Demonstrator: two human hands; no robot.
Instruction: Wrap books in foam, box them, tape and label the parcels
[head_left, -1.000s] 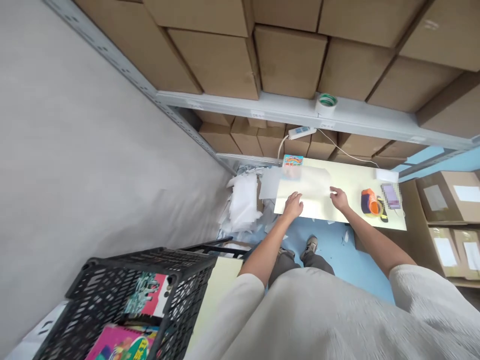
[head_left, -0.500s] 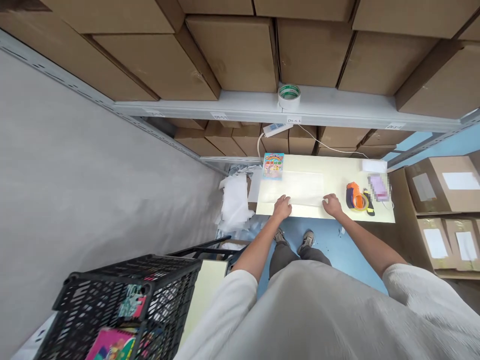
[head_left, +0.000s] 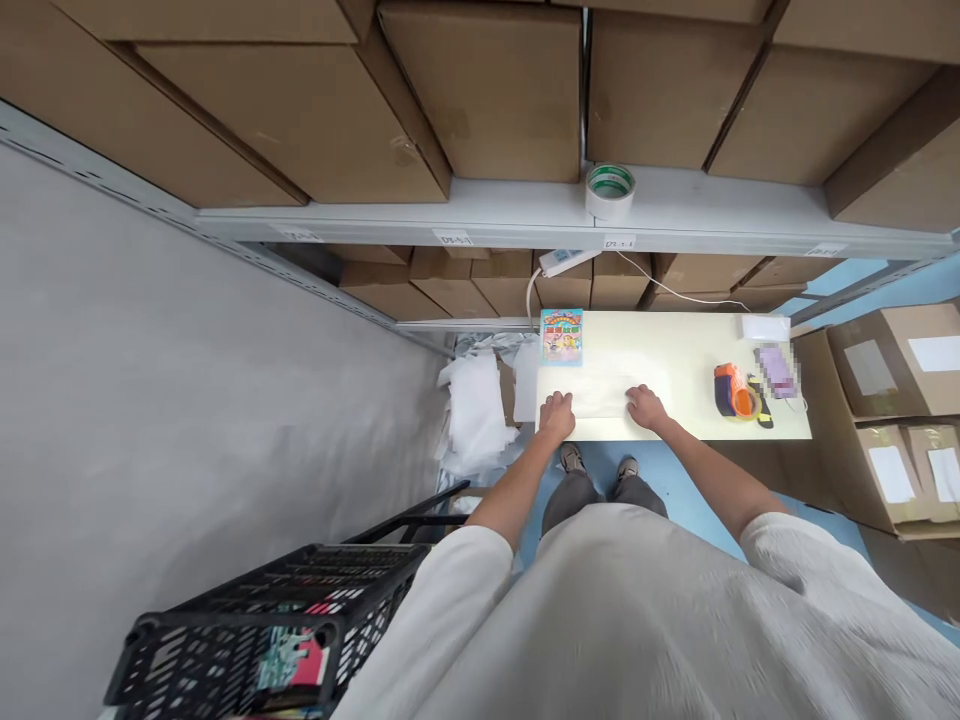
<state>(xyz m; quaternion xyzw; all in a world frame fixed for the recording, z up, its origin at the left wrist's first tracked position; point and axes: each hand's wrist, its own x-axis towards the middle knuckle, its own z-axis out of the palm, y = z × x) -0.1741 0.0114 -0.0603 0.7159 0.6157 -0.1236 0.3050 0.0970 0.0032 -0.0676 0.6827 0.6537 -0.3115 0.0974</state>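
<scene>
A thin translucent sheet [head_left: 600, 392] lies on the pale yellow table [head_left: 675, 340]. My left hand [head_left: 556, 414] is closed at the sheet's left part, near the front edge of the table. On the sheet's right side my right hand [head_left: 645, 408] pinches its edge between thumb and fingers. A colourful booklet [head_left: 562, 338] rests at the table's back left corner, just beyond my left hand. Toward the table's right end are an orange and dark blue tape dispenser [head_left: 735, 392], a black and yellow tool [head_left: 761, 405], a blurred purple item [head_left: 777, 371] and a white box [head_left: 766, 327].
Cardboard boxes [head_left: 480, 95] fill the shelves ahead, with a tape roll [head_left: 610, 192] on the shelf edge. White packing sheets [head_left: 477, 410] lie left of the table. A black crate [head_left: 225, 650] stands at lower left, and boxes [head_left: 907, 365] at right.
My right hand has moved left, closer to my left hand, and the sheet no longer spans as wide. The whole view has shifted slightly.
</scene>
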